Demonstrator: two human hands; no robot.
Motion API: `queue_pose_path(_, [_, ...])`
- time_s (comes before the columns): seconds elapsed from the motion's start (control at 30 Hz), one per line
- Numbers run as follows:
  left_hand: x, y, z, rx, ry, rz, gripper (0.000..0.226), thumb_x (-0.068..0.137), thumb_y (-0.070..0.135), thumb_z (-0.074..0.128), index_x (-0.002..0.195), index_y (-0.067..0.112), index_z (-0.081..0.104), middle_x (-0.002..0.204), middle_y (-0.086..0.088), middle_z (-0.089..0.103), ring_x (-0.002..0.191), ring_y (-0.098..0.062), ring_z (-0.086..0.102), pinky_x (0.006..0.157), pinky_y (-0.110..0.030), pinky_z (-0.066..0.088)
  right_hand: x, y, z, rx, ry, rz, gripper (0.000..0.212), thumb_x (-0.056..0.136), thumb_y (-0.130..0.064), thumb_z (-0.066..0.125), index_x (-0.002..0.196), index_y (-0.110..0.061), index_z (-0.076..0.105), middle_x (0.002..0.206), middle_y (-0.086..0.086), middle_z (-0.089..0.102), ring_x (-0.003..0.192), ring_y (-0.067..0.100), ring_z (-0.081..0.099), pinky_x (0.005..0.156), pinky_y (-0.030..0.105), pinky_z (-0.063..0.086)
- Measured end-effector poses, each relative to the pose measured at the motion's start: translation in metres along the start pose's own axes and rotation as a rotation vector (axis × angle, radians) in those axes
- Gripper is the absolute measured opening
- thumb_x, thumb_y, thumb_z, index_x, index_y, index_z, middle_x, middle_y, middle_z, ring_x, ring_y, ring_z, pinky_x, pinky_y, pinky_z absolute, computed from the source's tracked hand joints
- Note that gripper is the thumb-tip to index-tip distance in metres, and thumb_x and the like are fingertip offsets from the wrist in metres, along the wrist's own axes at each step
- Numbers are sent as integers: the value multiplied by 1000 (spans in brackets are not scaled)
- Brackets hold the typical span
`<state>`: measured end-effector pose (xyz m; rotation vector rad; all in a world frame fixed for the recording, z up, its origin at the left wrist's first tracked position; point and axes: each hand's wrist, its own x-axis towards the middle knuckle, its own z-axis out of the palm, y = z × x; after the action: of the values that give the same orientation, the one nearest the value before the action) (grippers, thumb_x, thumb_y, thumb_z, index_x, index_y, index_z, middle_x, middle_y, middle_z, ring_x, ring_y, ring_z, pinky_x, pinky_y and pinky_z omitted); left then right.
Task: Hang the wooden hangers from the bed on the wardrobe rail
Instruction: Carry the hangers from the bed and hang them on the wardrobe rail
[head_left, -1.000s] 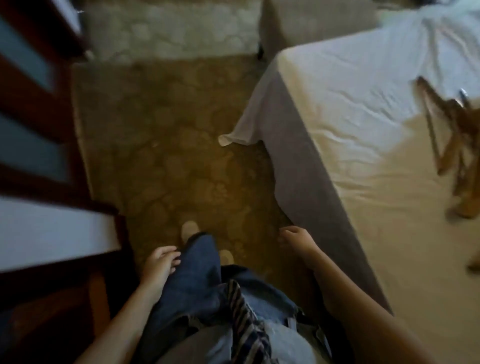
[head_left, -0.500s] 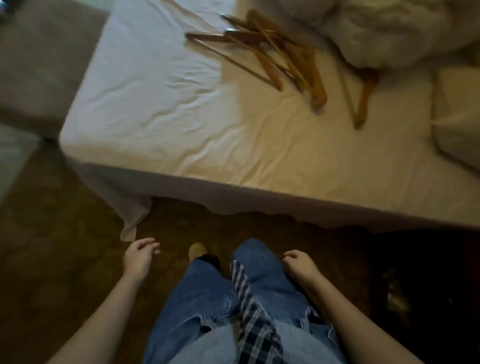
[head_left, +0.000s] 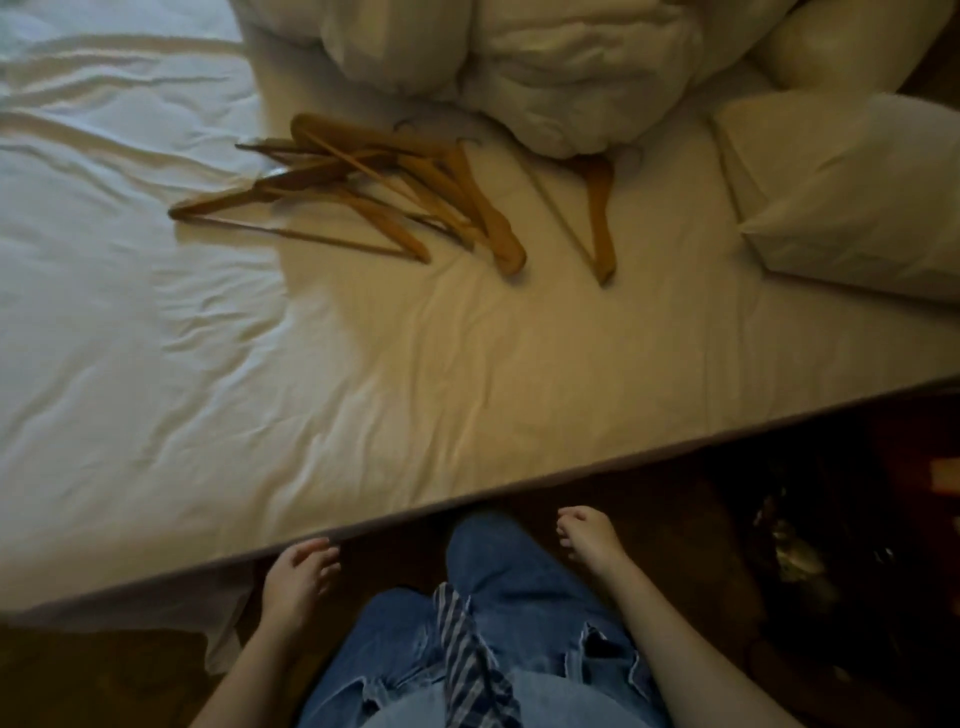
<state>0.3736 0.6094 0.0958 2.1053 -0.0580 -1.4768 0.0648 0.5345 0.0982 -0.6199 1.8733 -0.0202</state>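
Observation:
Several wooden hangers (head_left: 374, 192) lie in a loose heap on the white sheet of the bed (head_left: 363, 395), toward its far side. One more wooden hanger (head_left: 598, 208) lies apart to the right of the heap, its top under the bunched duvet. My left hand (head_left: 296, 577) hangs at the bed's near edge, fingers loosely curled, holding nothing. My right hand (head_left: 587, 535) hangs beside my right leg, also loosely curled and empty. Both hands are well short of the hangers. The wardrobe rail is out of sight.
A bunched white duvet (head_left: 519, 67) sits behind the hangers. Pillows (head_left: 852, 192) lie at the right of the bed. The bed's edge (head_left: 519, 488) runs diagonally in front of my legs. Dark patterned carpet (head_left: 701, 545) and some dim objects are at the lower right.
My view has swung from the wardrobe and carpet round to the bed, and I have come closer to it. The hangers now lie nearer the middle of view. Both hands stay empty.

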Motion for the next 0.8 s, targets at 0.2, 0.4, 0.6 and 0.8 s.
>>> queue_pose_path(0.2, [26, 58, 33, 7, 35, -164, 35, 95, 2, 38, 127, -8, 45, 81, -13, 55, 67, -20, 50, 51, -24, 44, 53, -108, -38, -56, -18, -83, 32, 91, -14, 46, 115, 1, 62, 98, 8, 57, 96, 23, 54, 76, 29, 46])
queue_pose_path(0.4, [42, 155, 70, 72, 36, -48, 30, 94, 8, 47, 121, -1, 53, 109, -18, 59, 98, -28, 55, 74, -33, 42, 86, -206, -69, -88, 36, -163, 37, 90, -14, 48, 124, -3, 59, 127, 15, 61, 116, 29, 56, 90, 27, 43])
queue_pose_path(0.6, [90, 266, 114, 67, -19, 169, 25, 92, 6, 49, 116, 2, 55, 107, -19, 61, 90, -28, 58, 87, -39, 42, 123, -312, -91, 87, 217, -267, 40, 90, -22, 52, 126, -6, 58, 131, 11, 58, 118, 25, 53, 95, 29, 40])
queue_pose_path(0.8, [162, 370, 182, 33, -220, 369, 14, 92, 8, 50, 98, 16, 60, 93, -5, 64, 85, -18, 60, 82, -31, 46, 200, -400, -93, 152, 318, -370, 45, 90, -28, 51, 131, -12, 51, 118, 1, 55, 111, 18, 51, 86, 23, 35])
